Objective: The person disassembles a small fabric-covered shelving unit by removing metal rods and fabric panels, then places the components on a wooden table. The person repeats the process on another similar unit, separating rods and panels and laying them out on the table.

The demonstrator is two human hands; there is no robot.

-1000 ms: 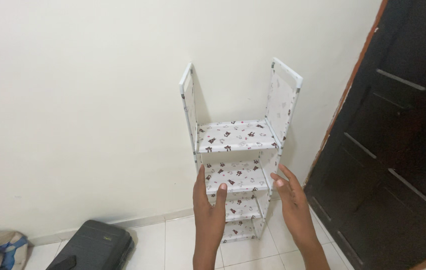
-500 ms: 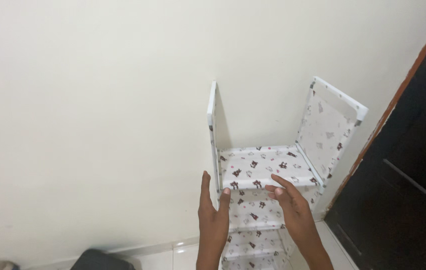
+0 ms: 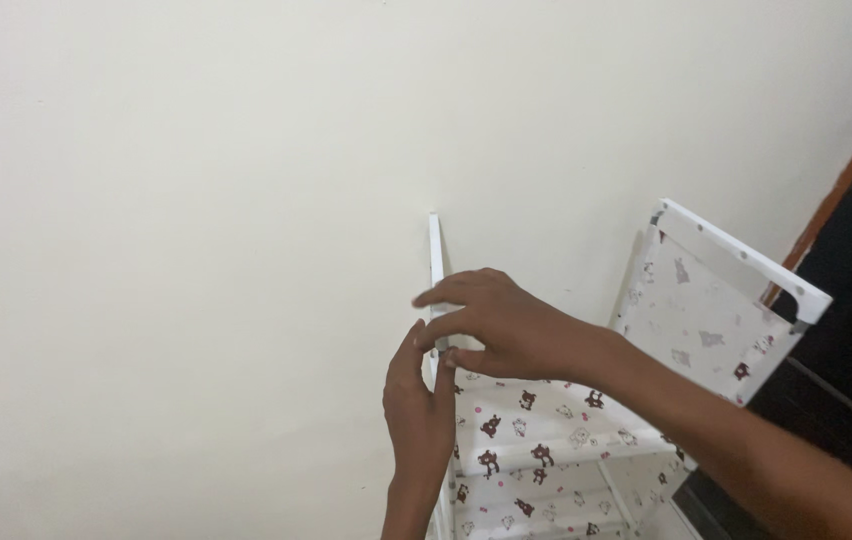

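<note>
A white fabric shelf rack (image 3: 546,430) with small animal prints stands in the lower right of the frame, against a cream wall (image 3: 196,200). Its left side panel (image 3: 435,260) rises edge-on at the centre; its right side panel (image 3: 711,310) tilts toward the right edge. The right hand (image 3: 491,325) reaches across from the lower right, its grip loosely curled over the left panel's top part, fingers touching it. The left hand (image 3: 418,405) comes up from below, fingers straight and together, pressed flat against the same panel just beneath. A dark door (image 3: 846,340) fills the far right.
</note>
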